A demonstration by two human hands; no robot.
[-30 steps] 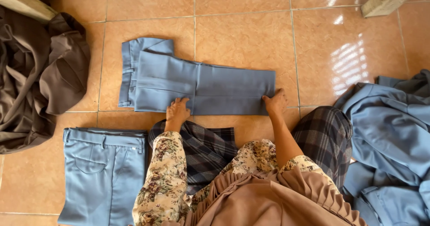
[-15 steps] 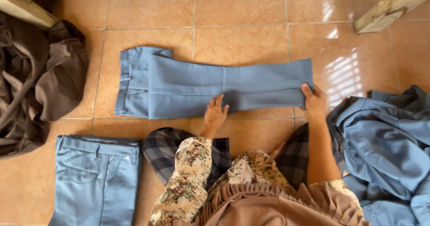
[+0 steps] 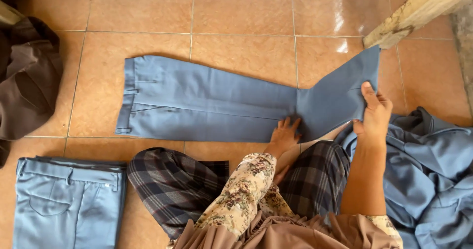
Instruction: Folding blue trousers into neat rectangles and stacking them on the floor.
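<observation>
Orange floor tiles (image 3: 236, 12) under the long blue cloth trousers (image 3: 197, 106), soft and light: your left hand (image 3: 285, 136) presses flat, fingers apart, while your right hand (image 3: 375, 115) pinches the hem.

Two hands (image 3: 283, 138), one spread blue trouser pair (image 3: 207, 101), one folded pair (image 3: 66, 202), one brown garment (image 3: 27, 76).

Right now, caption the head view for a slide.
Left hand pins blue trousers on tiled floor; right hand lifts the hem.
</observation>
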